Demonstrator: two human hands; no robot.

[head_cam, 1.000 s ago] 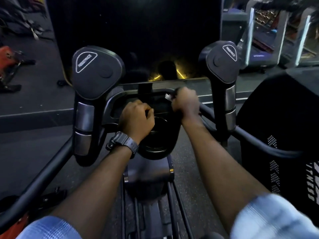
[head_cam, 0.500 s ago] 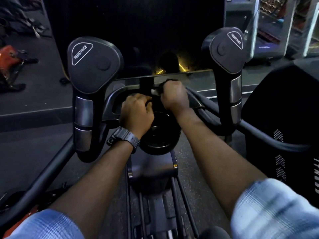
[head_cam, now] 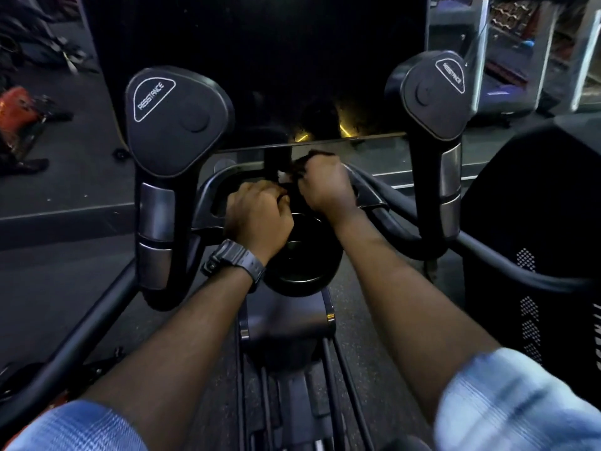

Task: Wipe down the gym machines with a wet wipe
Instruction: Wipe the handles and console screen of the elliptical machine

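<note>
A black gym machine fills the view, with two upright handles topped by "RESISTANCE" pads, the left pad and the right pad. Between them lies a curved console frame above a round black cup holder. My right hand grips a small white wet wipe against the middle of the frame, below the dark screen's lower edge. My left hand, with a watch on its wrist, is curled on the frame just left of it. What its fingers hold is hidden.
Black handlebar tubes run down both sides towards me. A dark fabric-covered machine stands at the right. An orange machine sits on the floor at the far left. Lit racks stand at the back right.
My right hand has slid left along the console frame with the wipe, ending close beside the left hand. The view has shifted slightly nearer. My left hand has stayed put.
</note>
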